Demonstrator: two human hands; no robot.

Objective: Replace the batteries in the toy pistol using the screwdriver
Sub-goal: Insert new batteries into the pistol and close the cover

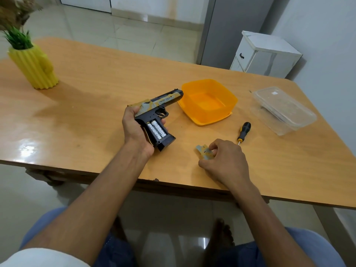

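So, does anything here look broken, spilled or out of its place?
Nothing looks damaged or spilled. The only unusual thing is the camouflage toy pistol held in the left hand: its grip is open and two white batteries show. Its small grey cover is off, at the right hand on the wooden table.

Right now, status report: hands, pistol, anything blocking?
Left hand grips toy pistol, batteries exposed. Right hand pinches cover on table. Screwdriver idle. Nothing blocking.

A home room, glossy tiled floor (107, 29), wooden table (96, 89), yellow cactus-shaped vase (36, 68), small white cabinet (264, 54)
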